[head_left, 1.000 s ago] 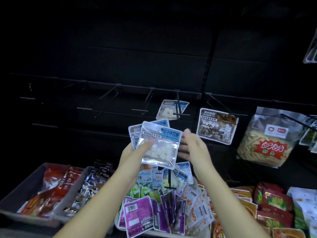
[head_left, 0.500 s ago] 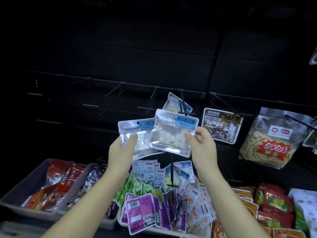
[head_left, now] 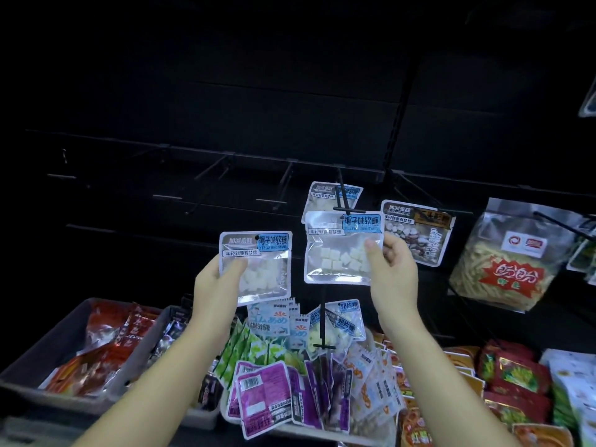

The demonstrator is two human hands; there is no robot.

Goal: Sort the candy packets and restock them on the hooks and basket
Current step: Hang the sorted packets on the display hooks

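My left hand holds a clear candy packet with a blue label, thumb across its lower left. My right hand pinches a second identical packet by its right edge, raised so its top sits at the tip of a black hook. A third packet of the same kind hangs further back on that hook. Below, a basket holds a pile of mixed candy packets: purple, green and white.
Several bare hooks jut from the dark back wall to the left. A brown-label packet and a large bag of yellow sticks hang at the right. Grey bins with red packets sit at lower left; more snack bags lie lower right.
The two packets were stacked in my left hand; my right hand took the front one and carried it up and right to the hook tip. My left hand stayed lower with the other.
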